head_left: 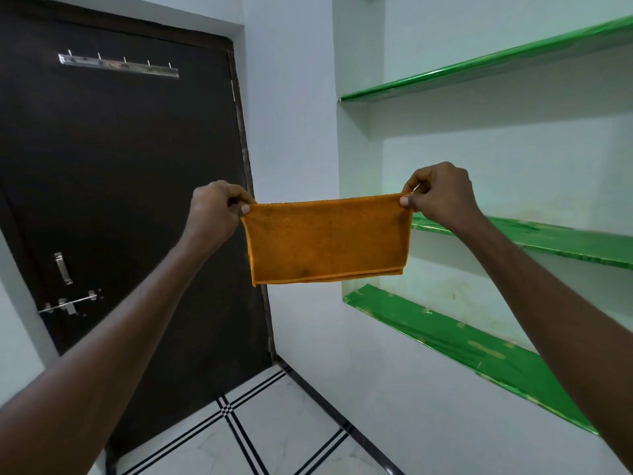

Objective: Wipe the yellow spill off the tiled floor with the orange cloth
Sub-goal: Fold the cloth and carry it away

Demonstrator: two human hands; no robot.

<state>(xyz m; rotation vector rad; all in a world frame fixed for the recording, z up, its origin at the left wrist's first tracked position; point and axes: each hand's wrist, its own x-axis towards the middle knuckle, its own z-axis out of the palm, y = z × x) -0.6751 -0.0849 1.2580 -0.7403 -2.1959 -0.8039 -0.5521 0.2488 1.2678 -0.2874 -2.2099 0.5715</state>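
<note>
Both forearms enter from the bottom corners, at 7 and 5 o'clock, and converge on the orange cloth (pixel 327 240), held up at the centre of view. Left hand (pixel 215 209) pinches the upper left corner between thumb and curled fingers; right hand (pixel 440 195) pinches the upper right corner likewise. Cloth hangs folded in half — two hemmed edges show along its bottom — with the top edge drawn nearly straight between the hands, clear of every surface. Behind it at 9 o'clock stands a dark door (pixel 120 200) with a hook rail (pixel 118 65); green shelves (pixel 496 234) line the wall from 1 to 4 o'clock. Tiled floor (pixel 274 440) shows at 6 o'clock; no yellow spill is visible on the part in view. Judged from its drape, the cloth is light, soft and limp, with a nappy pile that should absorb well — corner pinches suit holding it open, whereas wiping would likely call for bunching it under a flat palm
</note>
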